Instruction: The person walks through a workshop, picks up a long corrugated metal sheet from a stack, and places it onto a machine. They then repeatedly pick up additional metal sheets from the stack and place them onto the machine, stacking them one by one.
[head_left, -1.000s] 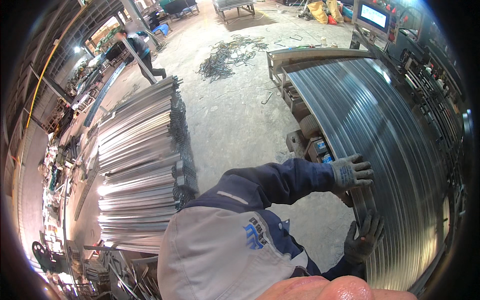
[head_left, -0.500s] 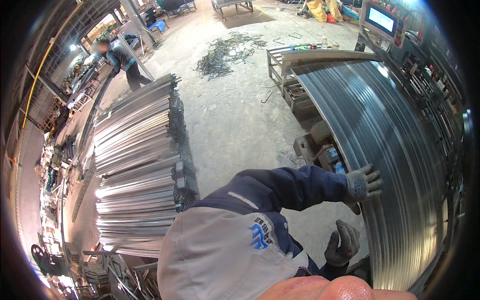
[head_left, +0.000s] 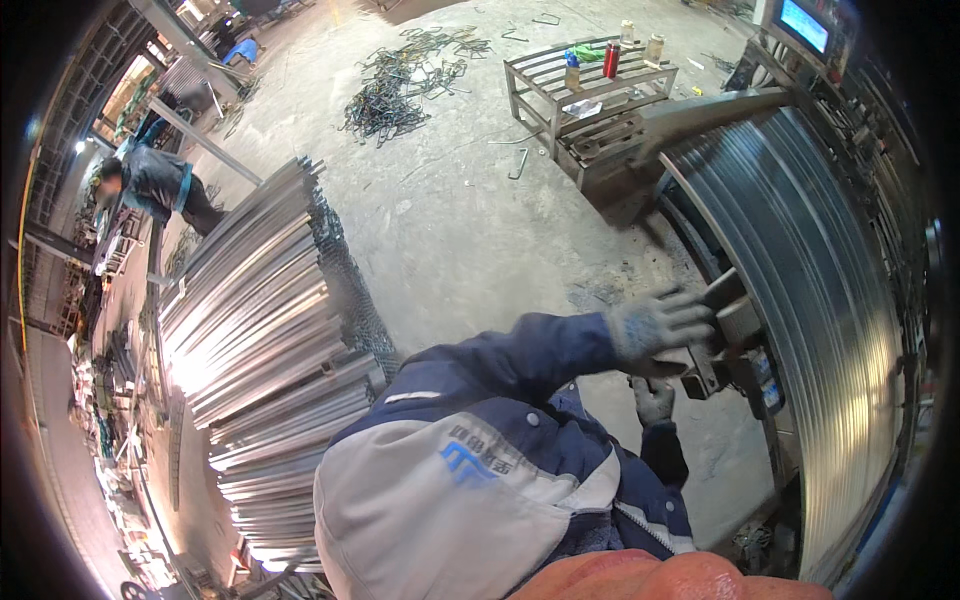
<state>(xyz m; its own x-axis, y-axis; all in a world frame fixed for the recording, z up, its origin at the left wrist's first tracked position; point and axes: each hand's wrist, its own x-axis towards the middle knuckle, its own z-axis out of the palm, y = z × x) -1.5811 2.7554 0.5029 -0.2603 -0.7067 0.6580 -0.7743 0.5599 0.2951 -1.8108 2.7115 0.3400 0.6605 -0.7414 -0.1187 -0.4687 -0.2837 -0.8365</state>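
My left hand [head_left: 660, 326], in a grey knit work glove, is open with its fingers spread toward the right. It is in the air short of the stack of long ribbed metal lengths [head_left: 820, 270], beside a dark metal bracket end [head_left: 703, 378]. Just below it, my right hand [head_left: 655, 402], also gloved, has its fingers curled. What it holds, if anything, is too small and partly hidden to make out. The navy sleeves and grey chest of my jacket cover the lower middle.
A large pile of metal profiles [head_left: 270, 290] lies to the left. Bent metal hooks [head_left: 400, 90] are heaped on the concrete floor. A slatted metal bench [head_left: 540, 85] holds bottles and a red flask [head_left: 611, 59]. A screen [head_left: 803, 24] stands far right. Another person [head_left: 160, 185] bends at far left.
My left hand has come off the metal stack and moved left and up. My right hand has moved up and left, its fingers now curled. The view has shifted; the other person bends lower.
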